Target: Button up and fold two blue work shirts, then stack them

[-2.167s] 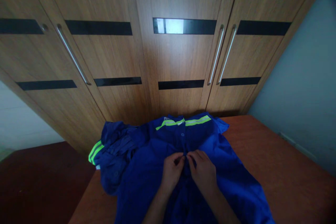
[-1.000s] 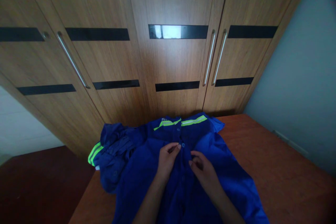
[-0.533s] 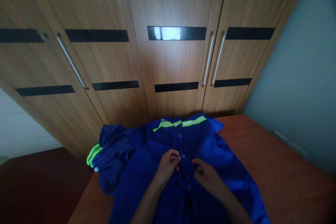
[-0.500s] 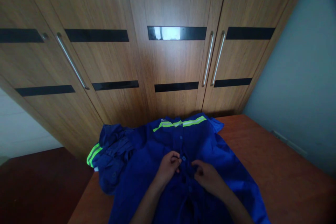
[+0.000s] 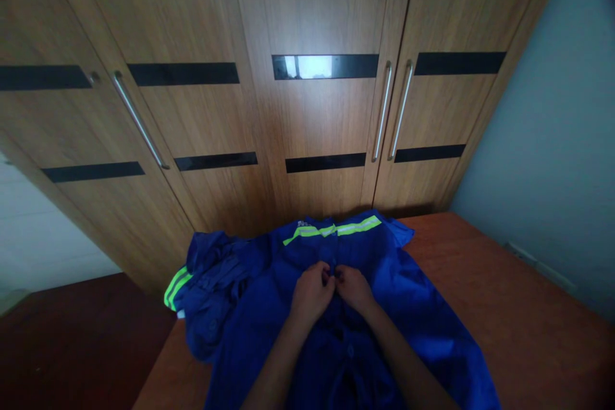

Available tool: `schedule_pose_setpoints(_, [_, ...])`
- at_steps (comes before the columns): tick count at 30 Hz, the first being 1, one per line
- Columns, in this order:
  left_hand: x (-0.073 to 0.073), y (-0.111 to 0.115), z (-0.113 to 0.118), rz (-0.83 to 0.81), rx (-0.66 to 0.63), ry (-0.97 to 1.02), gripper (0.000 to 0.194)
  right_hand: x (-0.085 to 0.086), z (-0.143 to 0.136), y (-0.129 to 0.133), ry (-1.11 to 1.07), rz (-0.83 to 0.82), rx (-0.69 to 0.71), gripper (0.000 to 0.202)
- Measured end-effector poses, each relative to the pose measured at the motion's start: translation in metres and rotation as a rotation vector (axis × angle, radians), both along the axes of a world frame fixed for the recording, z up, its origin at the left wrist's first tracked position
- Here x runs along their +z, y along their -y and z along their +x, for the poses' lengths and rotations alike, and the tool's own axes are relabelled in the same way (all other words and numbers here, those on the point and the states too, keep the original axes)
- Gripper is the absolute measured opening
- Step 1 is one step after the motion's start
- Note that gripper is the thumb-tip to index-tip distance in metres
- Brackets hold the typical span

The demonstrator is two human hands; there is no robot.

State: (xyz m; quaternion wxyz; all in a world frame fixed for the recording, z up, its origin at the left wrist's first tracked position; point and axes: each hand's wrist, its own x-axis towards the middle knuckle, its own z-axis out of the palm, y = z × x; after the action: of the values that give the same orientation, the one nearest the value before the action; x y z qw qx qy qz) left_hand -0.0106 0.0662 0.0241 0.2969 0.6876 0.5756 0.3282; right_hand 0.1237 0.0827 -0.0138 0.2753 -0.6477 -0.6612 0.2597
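Note:
A dark blue work jacket (image 5: 413, 307) with yellow-green reflective strips lies spread out before me, its buttoned front facing up. Both hands meet at the middle of its front edge, below the chest strip. My left hand (image 5: 313, 291) is closed, thumb and fingers pinching the front edge. Right beside it, my right hand (image 5: 354, 288) pinches the same edge from the other side. The fingertips nearly touch, and they hide the button between them. Lower down, the front gapes a little near another button.
The jacket rests on a reddish-brown wooden tabletop (image 5: 509, 307). Bunched blue cloth (image 5: 211, 307) with a reflective band lies at the left edge. Behind stands a wooden wardrobe (image 5: 327, 122) with metal handles. A pale wall (image 5: 542, 173) rises on the right.
My hands were apart on either side of a button; now they have come together and slightly up, both closed on the front edge. The view has shifted slightly.

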Motion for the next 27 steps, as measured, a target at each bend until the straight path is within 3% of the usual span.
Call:
schedule_pose_setpoints(6, [-0.016,-0.039,0.018,0.008,0.088,0.030,0.015,-0.021,0.004,0.000,-0.164,0.075,-0.033,0.026])
schedule_pose_setpoints(10, [-0.030,-0.050,0.016,-0.007,0.098,0.174,0.016,-0.030,0.009,-0.001,-0.299,0.141,-0.118,0.026])
schedule_pose_setpoints(19, [-0.042,-0.034,-0.012,-0.155,0.115,0.609,0.040,-0.035,0.028,-0.006,-0.574,0.196,-0.272,0.034])
schedule_pose_setpoints(24, [-0.050,-0.030,-0.019,-0.189,0.114,0.746,0.041,-0.040,0.037,-0.007,-0.548,0.193,-0.307,0.033])
schedule_pose_setpoints(27, [-0.053,-0.030,-0.017,-0.179,0.137,0.795,0.043,-0.032,0.036,-0.004,-0.449,0.261,-0.300,0.034])
